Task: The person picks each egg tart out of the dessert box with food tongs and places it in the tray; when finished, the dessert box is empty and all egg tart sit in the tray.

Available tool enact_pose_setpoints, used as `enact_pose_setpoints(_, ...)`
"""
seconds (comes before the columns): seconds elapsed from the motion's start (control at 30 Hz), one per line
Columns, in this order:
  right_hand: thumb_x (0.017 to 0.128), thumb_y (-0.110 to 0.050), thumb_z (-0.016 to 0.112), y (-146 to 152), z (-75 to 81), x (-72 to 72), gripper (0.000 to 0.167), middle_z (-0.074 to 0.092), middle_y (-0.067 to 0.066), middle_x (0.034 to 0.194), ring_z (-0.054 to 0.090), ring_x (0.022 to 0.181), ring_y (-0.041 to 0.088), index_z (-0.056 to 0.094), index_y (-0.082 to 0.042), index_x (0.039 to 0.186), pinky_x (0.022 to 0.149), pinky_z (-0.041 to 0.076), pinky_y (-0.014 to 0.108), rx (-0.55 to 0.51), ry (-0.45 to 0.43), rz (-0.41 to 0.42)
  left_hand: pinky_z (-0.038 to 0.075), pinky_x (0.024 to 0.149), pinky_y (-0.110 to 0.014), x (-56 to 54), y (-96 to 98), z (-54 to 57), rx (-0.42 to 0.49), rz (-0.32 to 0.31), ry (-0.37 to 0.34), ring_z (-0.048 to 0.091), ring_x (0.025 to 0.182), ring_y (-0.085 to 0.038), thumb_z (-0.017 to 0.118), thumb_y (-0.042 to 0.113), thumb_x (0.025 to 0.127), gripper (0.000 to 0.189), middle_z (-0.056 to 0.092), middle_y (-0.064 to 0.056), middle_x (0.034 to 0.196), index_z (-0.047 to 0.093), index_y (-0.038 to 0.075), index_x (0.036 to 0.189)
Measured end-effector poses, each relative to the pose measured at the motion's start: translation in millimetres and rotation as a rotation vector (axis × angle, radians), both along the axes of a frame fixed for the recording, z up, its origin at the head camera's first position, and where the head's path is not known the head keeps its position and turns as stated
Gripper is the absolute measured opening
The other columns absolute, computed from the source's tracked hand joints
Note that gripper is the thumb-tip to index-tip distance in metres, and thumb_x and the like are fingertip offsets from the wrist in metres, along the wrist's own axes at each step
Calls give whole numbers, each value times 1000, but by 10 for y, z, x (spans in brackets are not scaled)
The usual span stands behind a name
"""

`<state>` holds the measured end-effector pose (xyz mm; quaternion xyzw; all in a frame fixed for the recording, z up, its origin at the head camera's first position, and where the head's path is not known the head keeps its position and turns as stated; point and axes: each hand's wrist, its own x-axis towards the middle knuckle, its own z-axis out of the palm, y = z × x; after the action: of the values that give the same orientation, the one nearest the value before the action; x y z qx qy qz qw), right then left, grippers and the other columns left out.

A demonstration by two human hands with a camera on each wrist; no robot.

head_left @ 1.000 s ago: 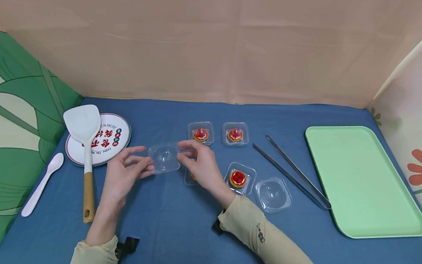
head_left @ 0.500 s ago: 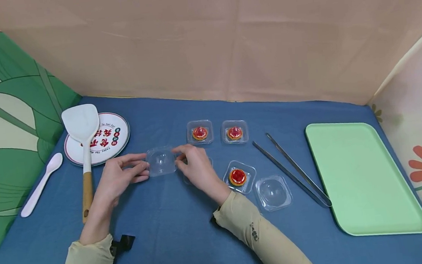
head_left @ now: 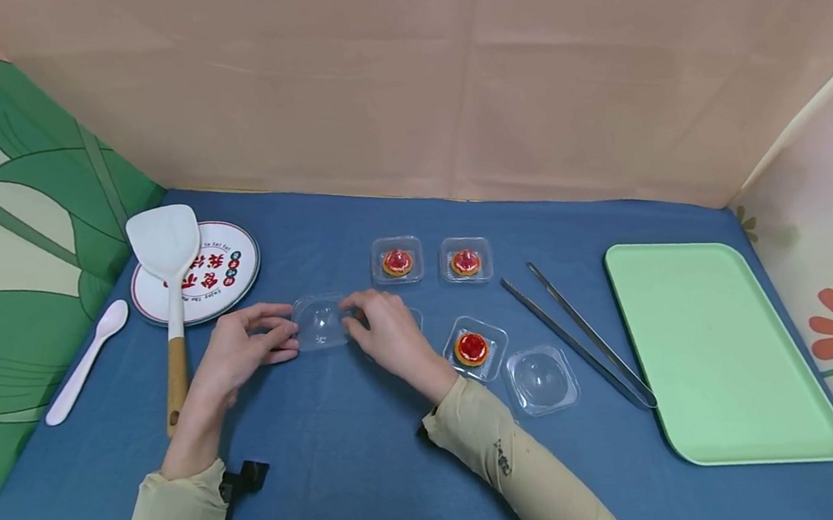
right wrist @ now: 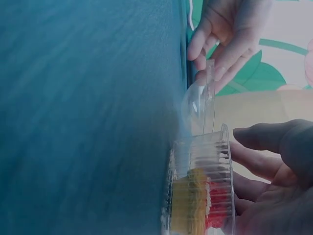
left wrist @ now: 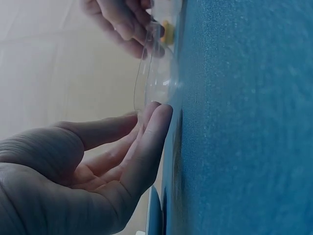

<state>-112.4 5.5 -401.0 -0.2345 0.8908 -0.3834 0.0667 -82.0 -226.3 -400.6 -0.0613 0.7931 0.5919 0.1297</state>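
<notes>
Low over the blue cloth lies a clear domed plastic lid [head_left: 320, 322], its dome facing down. My left hand [head_left: 245, 345] pinches the lid's left edge; the left wrist view shows the thumb and fingertips meeting at the rim. At its right edge, my right hand [head_left: 389, 328] holds the lid with bent thumb and fingers, though their contact is partly hidden. Under the right hand sits a clear box [right wrist: 195, 147] with a red-topped tart [right wrist: 195, 200], mostly covered in the head view. Beside the right wrist another box [head_left: 494, 344] holds a tart [head_left: 471, 348].
Two boxed tarts, one left [head_left: 398, 262] and one right [head_left: 465, 262], stand behind. A second lid [head_left: 542, 379], metal tongs [head_left: 579, 336] and a green tray [head_left: 722, 349] lie rightward. At left are plates [head_left: 227, 264], a white spatula [head_left: 168, 249] and a spoon [head_left: 87, 363].
Both hands have shifted slightly left and toward me with the lid between them. The right hand has come lower, over the near box. The other things stay put.
</notes>
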Motion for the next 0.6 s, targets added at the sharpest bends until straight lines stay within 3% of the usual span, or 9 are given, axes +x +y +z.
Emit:
enact_pose_setpoints(0.17, 106, -8, 68, 11, -4, 11, 23, 76, 15, 120, 66, 98, 27, 76, -1, 127, 81, 57, 37, -17, -3, -9, 67, 79, -32, 3, -15, -3, 2, -2, 0, 78, 83, -13, 59, 3, 110, 43, 70, -30, 118, 50, -16, 147)
enact_pose_setpoints(0.43, 108, -10, 66, 40, 2, 27, 37, 72, 18, 132, 66, 120, 33, 64, 3, 142, 100, 58, 47, -52, -24, -42, 67, 77, -31, 11, -56, -4, -52, 8, 6, 78, 83, -14, 58, 13, 113, 47, 70, -31, 120, 50, -15, 149)
enact_pose_setpoints(0.6, 108, -8, 65, 92, 53, 26, 35, 72, 16, 133, 67, 120, 32, 65, 2, 141, 102, 57, 47, -86, -12, -62, 67, 77, -31, 32, -75, 48, -94, 28, 30, 78, 84, -14, 54, 15, 114, 47, 68, -35, 123, 48, -15, 150)
